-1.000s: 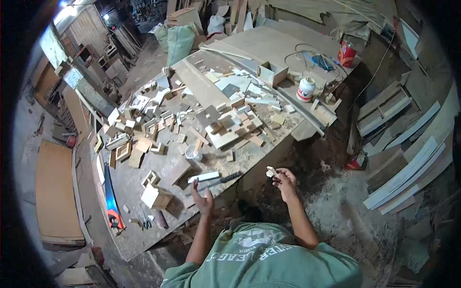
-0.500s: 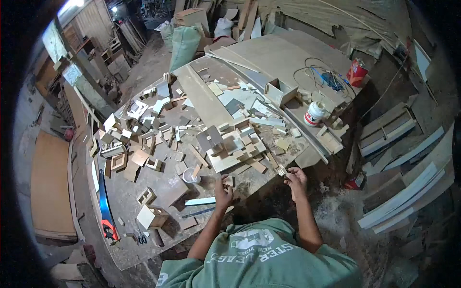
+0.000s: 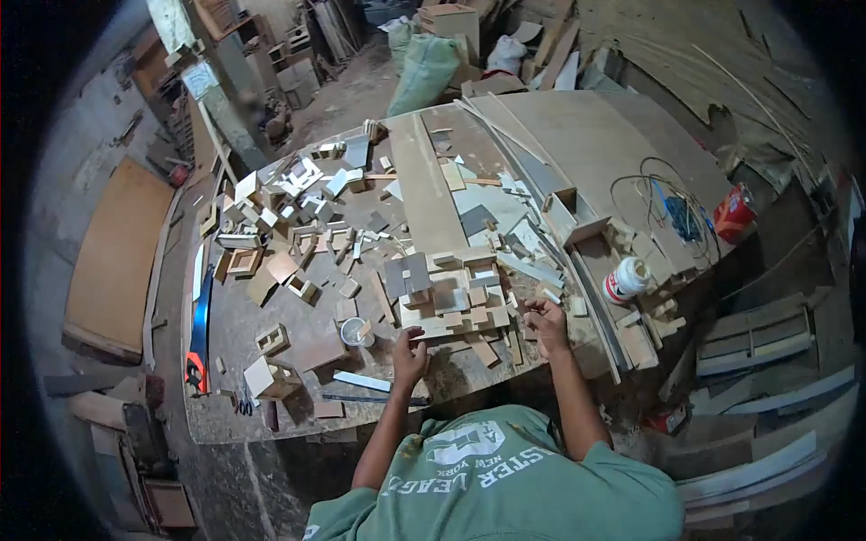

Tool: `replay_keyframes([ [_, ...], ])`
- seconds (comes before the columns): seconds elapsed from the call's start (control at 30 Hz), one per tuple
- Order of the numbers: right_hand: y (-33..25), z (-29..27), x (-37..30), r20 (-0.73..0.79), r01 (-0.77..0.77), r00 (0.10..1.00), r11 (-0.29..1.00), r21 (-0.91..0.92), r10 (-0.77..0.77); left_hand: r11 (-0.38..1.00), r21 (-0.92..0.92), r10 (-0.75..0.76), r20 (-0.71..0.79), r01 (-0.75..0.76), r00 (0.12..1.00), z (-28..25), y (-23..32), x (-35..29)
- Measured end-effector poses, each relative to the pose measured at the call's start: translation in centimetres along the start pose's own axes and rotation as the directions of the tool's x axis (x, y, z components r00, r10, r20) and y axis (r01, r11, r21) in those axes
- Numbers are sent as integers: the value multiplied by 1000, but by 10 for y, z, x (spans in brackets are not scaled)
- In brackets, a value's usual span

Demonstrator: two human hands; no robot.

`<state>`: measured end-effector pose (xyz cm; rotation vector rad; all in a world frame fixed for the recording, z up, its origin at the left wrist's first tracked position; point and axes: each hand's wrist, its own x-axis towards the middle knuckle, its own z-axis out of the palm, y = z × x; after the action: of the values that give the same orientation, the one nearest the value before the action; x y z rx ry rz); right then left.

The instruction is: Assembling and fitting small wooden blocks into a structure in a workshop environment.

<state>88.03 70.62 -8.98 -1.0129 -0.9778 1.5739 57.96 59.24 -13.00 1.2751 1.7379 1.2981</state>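
Note:
On the workbench before me lies a small wooden model (image 3: 448, 293), a pale board carrying little blocks, partitions and a brown flat-topped piece. My left hand (image 3: 410, 358) is near its front left corner, fingers curved and apart, with nothing visible in them. At the model's right side my right hand (image 3: 547, 326) has its fingertips pinched together; what they hold, if anything, is too small to make out. A white plastic cup (image 3: 357, 333) with a stick in it stands left of my left hand. Just in front of the cup are a white strip (image 3: 363, 381) and a dark narrow strip (image 3: 361, 398).
Wood offcuts (image 3: 298, 261) crowd the bench's left side, with a blue handsaw (image 3: 200, 329) along that edge. Small scissors (image 3: 244, 408) lie near the front. A long board (image 3: 424, 185) runs behind the model. At right stand a white tub (image 3: 625, 280) and a red can (image 3: 733, 214).
The view has shifted, so the bench sits lower and further right. My right hand has come closer to the model's side. The small block beside my left fingers no longer shows there.

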Motion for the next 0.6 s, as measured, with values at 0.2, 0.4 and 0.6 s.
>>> replay_keyframes([
  [0.2, -17, 13, 51, 187, -26, 982, 993, 113, 4, 1000, -14, -25, -131, 23, 991, 17, -17, -3],
  [0.4, -4, 23, 93, 346, -138, 932, 988, 70, 106, 994, 25, -99, -192, 105, 976, 27, -4, -11],
  [0.6, 10, 55, 123, 370, -223, 915, 966, 130, 161, 990, -46, -140, -272, 133, 952, 29, -6, -24],
])
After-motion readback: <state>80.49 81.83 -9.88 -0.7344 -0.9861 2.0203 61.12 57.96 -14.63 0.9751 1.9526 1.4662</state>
